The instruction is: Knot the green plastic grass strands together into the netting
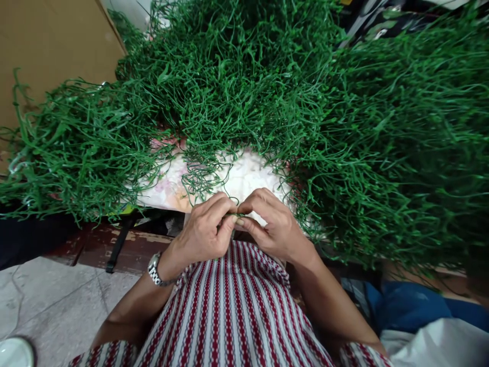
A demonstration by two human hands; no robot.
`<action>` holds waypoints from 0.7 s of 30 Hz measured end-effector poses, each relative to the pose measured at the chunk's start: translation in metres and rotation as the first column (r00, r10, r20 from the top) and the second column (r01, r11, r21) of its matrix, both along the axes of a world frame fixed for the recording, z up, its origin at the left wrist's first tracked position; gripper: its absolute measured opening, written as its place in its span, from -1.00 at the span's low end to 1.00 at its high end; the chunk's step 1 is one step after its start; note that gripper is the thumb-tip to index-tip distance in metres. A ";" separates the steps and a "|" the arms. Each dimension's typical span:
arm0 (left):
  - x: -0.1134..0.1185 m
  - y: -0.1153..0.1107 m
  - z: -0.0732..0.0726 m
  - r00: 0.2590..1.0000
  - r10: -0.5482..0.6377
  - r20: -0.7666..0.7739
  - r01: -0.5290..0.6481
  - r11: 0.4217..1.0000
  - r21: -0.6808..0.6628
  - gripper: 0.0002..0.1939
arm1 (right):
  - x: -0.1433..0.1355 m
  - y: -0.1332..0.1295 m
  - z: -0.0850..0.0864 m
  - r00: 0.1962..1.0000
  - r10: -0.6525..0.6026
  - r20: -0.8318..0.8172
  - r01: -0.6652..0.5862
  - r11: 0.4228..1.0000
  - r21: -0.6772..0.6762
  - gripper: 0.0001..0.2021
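Observation:
My left hand (208, 227) and my right hand (271, 221) meet at their fingertips over the near edge of a white flowered cloth (248, 176). Both are closed in a pinch on a thin green stem (237, 215) between them, most of it hidden by the fingers. Just beyond my left hand, a small tangle of thin green stems (202, 178) lies on the cloth. Large heaps of green stems (237, 86) spread behind the hands, with more at the left (84, 148) and the right (393, 153).
A brown cardboard panel (57, 46) stands at the back left. Below the cloth runs a worn dark red wooden edge (133, 252) with a black strap (119, 244). Blue and pale fabric (416, 308) lies at the lower right, and a round white object (16, 351) at the lower left.

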State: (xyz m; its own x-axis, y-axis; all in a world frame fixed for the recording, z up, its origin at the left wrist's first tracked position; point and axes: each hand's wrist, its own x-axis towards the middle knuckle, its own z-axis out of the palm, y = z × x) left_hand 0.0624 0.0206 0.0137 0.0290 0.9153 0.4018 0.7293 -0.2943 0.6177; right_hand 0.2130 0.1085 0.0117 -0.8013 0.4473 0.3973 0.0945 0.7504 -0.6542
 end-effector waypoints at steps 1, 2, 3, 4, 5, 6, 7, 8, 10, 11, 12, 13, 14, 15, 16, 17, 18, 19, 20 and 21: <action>-0.001 0.000 0.001 1.000 -0.018 -0.012 0.018 1.000 -0.018 -0.93 | 0.002 0.001 -0.001 1.000 0.022 0.008 -0.022 1.000 -0.005 -0.87; -0.003 -0.001 0.003 0.999 -0.035 -0.028 0.034 0.999 -0.038 -0.94 | 0.003 0.003 -0.002 0.999 0.042 0.019 -0.042 0.999 -0.004 -0.85; -0.004 -0.001 0.004 0.998 -0.051 -0.048 0.048 0.997 -0.057 -0.94 | 0.004 0.004 -0.003 0.998 0.059 0.036 -0.059 0.998 0.001 -0.84; -0.005 -0.001 0.004 0.995 -0.068 -0.072 0.062 0.995 -0.077 -0.94 | 0.006 0.005 -0.004 0.996 0.075 0.056 -0.075 0.997 0.013 -0.84; -0.006 -0.001 0.005 0.992 -0.083 -0.098 0.073 0.993 -0.098 -0.92 | 0.006 0.005 -0.005 0.993 0.091 0.077 -0.093 0.995 0.026 -0.84; -0.007 -0.001 0.005 0.988 -0.099 -0.121 0.085 0.989 -0.122 -0.90 | 0.007 0.006 -0.006 0.989 0.108 0.096 -0.112 0.993 0.039 -0.85; -0.008 -0.001 0.004 0.983 -0.119 -0.142 0.098 0.985 -0.144 -0.87 | 0.007 0.006 -0.006 0.985 0.127 0.113 -0.133 0.990 0.049 -0.85; -0.009 -0.001 0.004 0.978 -0.138 -0.155 0.113 0.980 -0.161 -0.85 | 0.007 0.006 -0.007 0.982 0.144 0.122 -0.152 0.987 0.056 -0.86; -0.009 0.000 0.002 0.976 -0.168 -0.141 0.143 0.975 -0.170 -0.81 | 0.006 0.005 -0.007 0.978 0.177 0.112 -0.184 0.982 0.050 -0.85; -0.009 0.000 0.000 0.977 -0.183 -0.108 0.164 0.973 -0.163 -0.80 | 0.006 0.005 -0.008 0.976 0.194 0.095 -0.198 0.980 0.035 -0.84; -0.009 0.000 -0.001 0.978 -0.198 -0.060 0.188 0.971 -0.146 -0.78 | 0.005 0.005 -0.008 0.974 0.214 0.071 -0.215 0.977 0.004 -0.82; -0.010 0.001 -0.002 0.977 -0.213 0.000 0.212 0.969 -0.127 -0.77 | 0.006 0.005 -0.009 0.970 0.239 0.039 -0.237 0.970 -0.049 -0.81; -0.011 0.001 -0.003 0.971 -0.228 0.067 0.234 0.966 -0.108 -0.77 | 0.006 0.006 -0.010 0.963 0.271 0.003 -0.269 0.955 -0.127 -0.80; -0.013 0.001 -0.002 0.962 -0.238 0.134 0.251 0.964 -0.088 -0.77 | 0.008 0.007 -0.011 0.951 0.306 -0.036 -0.306 0.925 -0.225 -0.79; -0.015 0.001 -0.002 0.952 -0.237 0.193 0.254 0.965 -0.072 -0.79 | 0.009 0.007 -0.012 0.941 0.327 -0.081 -0.335 0.884 -0.325 -0.78; -0.017 0.002 -0.001 0.946 -0.223 0.236 0.243 0.968 -0.062 -0.80 | 0.011 0.008 -0.013 0.938 0.324 -0.122 -0.345 0.844 -0.412 -0.77; -0.018 0.002 0.000 0.944 -0.203 0.260 0.225 0.973 -0.059 -0.81 | 0.012 0.009 -0.013 0.944 0.294 -0.151 -0.330 0.819 -0.469 -0.77; -0.019 0.003 0.001 0.946 -0.186 0.264 0.208 0.976 -0.061 -0.82 | 0.013 0.010 -0.013 0.958 0.238 -0.162 -0.287 0.824 -0.489 -0.78; -0.020 0.004 0.001 0.952 -0.173 0.252 0.195 0.979 -0.062 -0.83 | 0.013 0.010 -0.011 0.974 0.161 -0.160 -0.219 0.852 -0.475 -0.81; -0.020 0.005 0.001 0.960 -0.167 0.226 0.185 0.981 -0.064 -0.83 | 0.012 0.009 -0.009 0.985 0.082 -0.154 -0.142 0.889 -0.435 -0.83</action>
State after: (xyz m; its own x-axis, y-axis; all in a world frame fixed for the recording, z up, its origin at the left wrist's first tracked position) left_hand 0.0428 0.0252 0.0152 0.1128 0.9341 0.3386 0.5152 -0.3464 0.7839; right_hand 0.2255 0.1175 0.0026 -0.8122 0.5108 0.2818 -0.0802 0.3807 -0.9212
